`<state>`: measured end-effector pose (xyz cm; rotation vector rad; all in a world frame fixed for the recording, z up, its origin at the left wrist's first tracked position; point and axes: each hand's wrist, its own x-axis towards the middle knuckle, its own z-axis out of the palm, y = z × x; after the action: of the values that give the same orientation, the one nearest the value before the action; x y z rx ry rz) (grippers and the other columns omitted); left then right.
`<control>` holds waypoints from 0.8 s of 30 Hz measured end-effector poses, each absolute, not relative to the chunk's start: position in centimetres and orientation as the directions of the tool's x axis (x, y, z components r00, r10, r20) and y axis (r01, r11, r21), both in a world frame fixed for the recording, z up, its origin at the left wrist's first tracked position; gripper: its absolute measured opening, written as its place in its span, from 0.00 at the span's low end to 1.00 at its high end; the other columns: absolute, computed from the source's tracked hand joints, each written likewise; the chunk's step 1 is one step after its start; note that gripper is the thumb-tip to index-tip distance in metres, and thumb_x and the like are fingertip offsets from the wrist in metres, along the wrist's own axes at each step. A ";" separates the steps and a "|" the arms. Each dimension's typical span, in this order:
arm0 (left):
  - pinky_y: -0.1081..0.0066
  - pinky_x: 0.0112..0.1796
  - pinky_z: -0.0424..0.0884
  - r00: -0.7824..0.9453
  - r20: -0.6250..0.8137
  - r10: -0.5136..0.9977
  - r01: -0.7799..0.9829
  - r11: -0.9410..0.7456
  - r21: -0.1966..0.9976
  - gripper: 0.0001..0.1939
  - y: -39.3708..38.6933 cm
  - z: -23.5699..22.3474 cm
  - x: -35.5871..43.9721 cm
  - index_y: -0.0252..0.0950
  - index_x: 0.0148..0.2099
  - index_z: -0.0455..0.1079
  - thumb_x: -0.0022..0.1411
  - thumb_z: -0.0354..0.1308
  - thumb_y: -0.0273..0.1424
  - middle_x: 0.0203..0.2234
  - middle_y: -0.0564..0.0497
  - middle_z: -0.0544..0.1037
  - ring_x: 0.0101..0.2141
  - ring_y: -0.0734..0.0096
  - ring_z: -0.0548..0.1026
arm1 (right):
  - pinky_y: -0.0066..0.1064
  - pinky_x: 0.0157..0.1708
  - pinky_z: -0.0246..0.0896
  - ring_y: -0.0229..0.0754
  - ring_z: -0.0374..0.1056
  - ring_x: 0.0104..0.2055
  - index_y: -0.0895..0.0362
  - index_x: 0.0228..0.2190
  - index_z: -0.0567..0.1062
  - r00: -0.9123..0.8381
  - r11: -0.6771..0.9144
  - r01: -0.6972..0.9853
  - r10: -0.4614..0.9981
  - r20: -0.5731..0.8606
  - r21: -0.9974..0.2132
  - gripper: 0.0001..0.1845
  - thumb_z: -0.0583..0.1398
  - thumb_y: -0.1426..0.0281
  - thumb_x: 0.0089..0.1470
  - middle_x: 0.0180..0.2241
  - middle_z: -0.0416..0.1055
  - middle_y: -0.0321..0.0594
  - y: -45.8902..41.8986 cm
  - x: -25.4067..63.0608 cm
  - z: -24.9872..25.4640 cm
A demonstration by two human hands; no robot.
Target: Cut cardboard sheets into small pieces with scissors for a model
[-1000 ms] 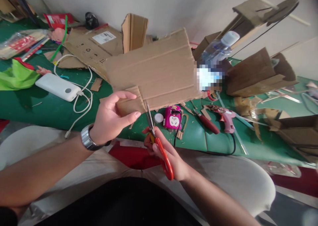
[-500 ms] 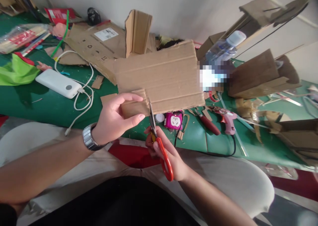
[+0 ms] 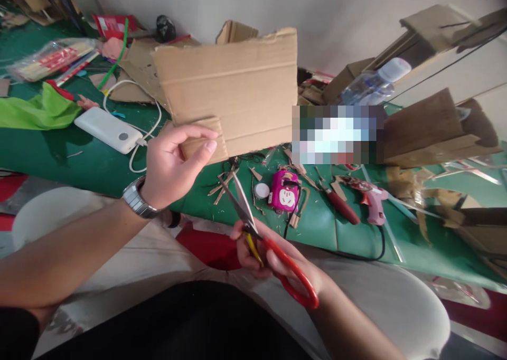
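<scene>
1. Left hand (image 3: pixel 170 157): thumb and forefinger pinch the small cardboard piece (image 3: pixel 202 143) where it lies against the lower left part of the large cardboard sheet (image 3: pixel 233 91). Other fingers are behind the board; can't tell how they press.
2. Right hand (image 3: pixel 273 265): curled round the handles of the scissors (image 3: pixel 250 227), thumb on the red one, fingers by the yellow. Blades are part-way apart, points away from the wearer.
3. Key relation: the sheet lies ahead and to the left of the right hand. Blade tips sit just short of the sheet's near edge, right of the left thumb. Looks like a gap; no contact that I can see.
4. Axes: sheet's long side runs left to right, far end off to the right of the left hand. Scissors run from the right palm forward and leftward, so roughly crosswise to that edge.
5. Nearer hand: left is on the board; right is back from it, closer to the wearer.
6. Around: white power bank (image 3: pixel 109 130) left of the left hand. Ahead of the right hand, pink socket block (image 3: pixel 285 191) and white cap (image 3: pixel 261 191). Pink glue gun (image 3: pixel 374 199) further right, on the green tabletop (image 3: pixel 99 164).
</scene>
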<state>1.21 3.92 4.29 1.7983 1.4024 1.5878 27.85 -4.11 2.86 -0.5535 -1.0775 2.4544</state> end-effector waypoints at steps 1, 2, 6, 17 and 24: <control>0.56 0.53 0.77 -0.116 0.539 0.834 0.439 -0.444 0.781 0.06 3.8 4.4 1.2 0.44 0.46 0.84 0.72 0.67 0.37 0.43 0.51 0.89 0.46 0.59 0.84 | 0.26 0.24 0.42 0.31 0.48 0.26 0.54 0.58 0.69 -0.867 -0.641 -0.177 0.460 -0.190 -0.747 0.34 0.65 0.42 0.66 0.33 0.60 0.32 -4.0 28.1 3.1; 0.56 0.53 0.77 -0.096 0.537 0.838 0.442 -0.448 0.777 0.08 3.6 4.5 1.2 0.44 0.47 0.85 0.74 0.65 0.39 0.43 0.51 0.89 0.46 0.59 0.83 | 0.25 0.23 0.44 0.31 0.50 0.25 0.54 0.59 0.69 -0.885 -0.662 -0.167 0.427 -0.185 -0.731 0.35 0.64 0.41 0.66 0.33 0.61 0.32 -3.9 28.2 3.2; 0.55 0.51 0.76 0.113 0.488 0.866 0.395 -0.490 0.777 0.18 2.1 5.1 1.7 0.42 0.49 0.85 0.78 0.56 0.45 0.43 0.48 0.89 0.46 0.57 0.83 | 0.23 0.21 0.45 0.29 0.50 0.23 0.53 0.59 0.68 -0.895 -0.712 -0.223 0.421 -0.150 -0.666 0.35 0.59 0.39 0.68 0.34 0.62 0.33 -4.0 28.4 2.9; 0.58 0.49 0.78 0.062 0.355 0.933 0.296 -0.357 0.886 0.09 1.7 4.7 2.2 0.43 0.48 0.85 0.73 0.63 0.33 0.40 0.48 0.88 0.41 0.60 0.83 | 0.25 0.23 0.43 0.31 0.48 0.26 0.54 0.59 0.69 -0.857 -0.621 -0.191 0.483 -0.178 -0.761 0.34 0.63 0.42 0.68 0.33 0.59 0.32 -4.2 27.9 3.0; 0.59 0.61 0.75 -0.156 0.111 0.982 -0.057 -0.121 0.991 0.09 3.8 3.1 1.7 0.44 0.46 0.87 0.67 0.66 0.31 0.49 0.51 0.88 0.55 0.57 0.82 | 0.28 0.26 0.43 0.35 0.47 0.30 0.55 0.58 0.69 -0.754 -0.456 -0.149 0.626 -0.197 -0.878 0.31 0.62 0.44 0.70 0.35 0.57 0.34 -4.4 27.6 3.4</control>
<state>1.69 3.84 3.11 1.1686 1.2135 1.4395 27.64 -4.40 3.38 -0.7045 -1.2717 2.2287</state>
